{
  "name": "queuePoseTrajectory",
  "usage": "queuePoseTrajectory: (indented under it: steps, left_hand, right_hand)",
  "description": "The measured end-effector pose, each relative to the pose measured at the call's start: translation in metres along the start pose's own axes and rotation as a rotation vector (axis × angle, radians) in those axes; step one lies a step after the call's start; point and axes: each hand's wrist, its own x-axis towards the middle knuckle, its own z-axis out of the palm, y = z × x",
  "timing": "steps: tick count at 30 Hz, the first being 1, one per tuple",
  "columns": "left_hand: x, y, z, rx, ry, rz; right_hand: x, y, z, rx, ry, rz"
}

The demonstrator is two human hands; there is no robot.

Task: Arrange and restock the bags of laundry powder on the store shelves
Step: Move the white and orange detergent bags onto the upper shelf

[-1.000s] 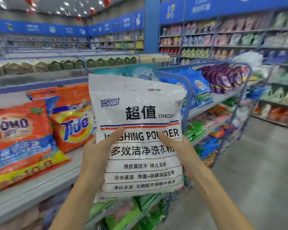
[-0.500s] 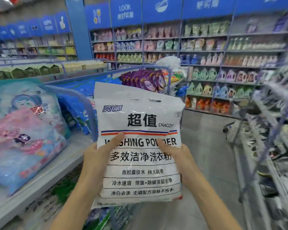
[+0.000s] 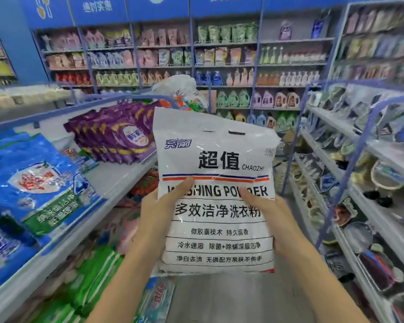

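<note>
Far left there's a stack of blue bags [image 3: 33,183] lying flat on the grey shelf [image 3: 117,180], and further along the same shelf a row of purple bags [image 3: 117,134] leaning back against each other. Then the left hand [image 3: 159,217]: it's got the left edge of the white washing powder bag [image 3: 215,164], thumb [image 3: 182,190] laid flat across the front right over the start of the "WASHING POWDER" print. The rest of its fingers are tucked behind the bag, so they can't be seen. The bag is up in the air in the middle of the aisle, upright, print facing the camera, not touching any shelf. The right hand [image 3: 278,220] mirrors it on the right edge, thumb [image 3: 250,194] pressed on the front and the fingers hidden round the back. So both hands are clamped on that one bag. Off to the right is another shelf rack [image 3: 359,206] with blurry packets, and a wall of bottles [image 3: 231,78] at the end of the aisle.

Versus half a second back: the grip hasn't changed at all, same thumbs in the same spots. The view has swung right, though, so the pink and pale blue bags dropped out on the left, the purple ones sit closer, and the right-hand rack shows a lot more
</note>
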Motion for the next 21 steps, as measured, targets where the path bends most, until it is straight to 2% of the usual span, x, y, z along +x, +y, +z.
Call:
queuePoseTrajectory:
  steps: [7,12,21]
  left_hand:
    - [0.154,-0.035,0.093,0.016,-0.064,-0.018]
    - [0.263,-0.05,0.159,0.006,-0.021,-0.029]
    - [0.446,-0.07,0.221,0.028,0.066,-0.052]
  right_hand:
    - [0.153,-0.003,-0.078,-0.023,0.051,0.006]
    - [0.277,-0.02,-0.126,-0.032,0.034,0.043]
    - [0.482,-0.016,-0.166,-0.03,-0.003,0.123]
